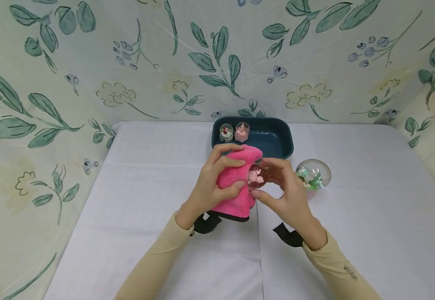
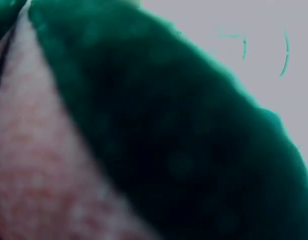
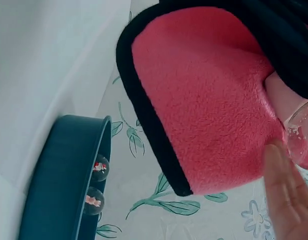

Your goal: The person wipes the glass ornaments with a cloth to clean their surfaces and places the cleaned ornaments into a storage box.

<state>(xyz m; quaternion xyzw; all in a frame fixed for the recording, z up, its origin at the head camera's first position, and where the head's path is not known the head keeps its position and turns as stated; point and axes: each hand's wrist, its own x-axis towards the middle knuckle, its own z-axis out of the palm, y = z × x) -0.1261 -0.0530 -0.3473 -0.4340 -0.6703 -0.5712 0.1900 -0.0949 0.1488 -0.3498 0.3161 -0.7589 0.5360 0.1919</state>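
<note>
My left hand (image 1: 217, 177) grips a pink cloth (image 1: 236, 204) with dark edging, which is wrapped against the base of a small snow globe (image 1: 257, 176). Pink figures show inside the glass ball, which points to the right. Thumb and fingers of my right hand (image 1: 286, 189) curve round the ball from its right side. In the right wrist view, the cloth (image 3: 204, 100) hangs beside the globe's pale pink base (image 3: 284, 100), with a fingertip close to the glass. A dark green blur (image 2: 169, 125) and blurred skin (image 2: 38, 160) fill most of the left wrist view.
Behind the hands stands a dark blue tray (image 1: 277, 137) with two small snow globes, one with a red figure (image 1: 226, 132) and one pink (image 1: 241, 131). A larger glass globe (image 1: 315, 175) with green and white decoration sits right of my right hand on the white tablecloth (image 1: 146, 175).
</note>
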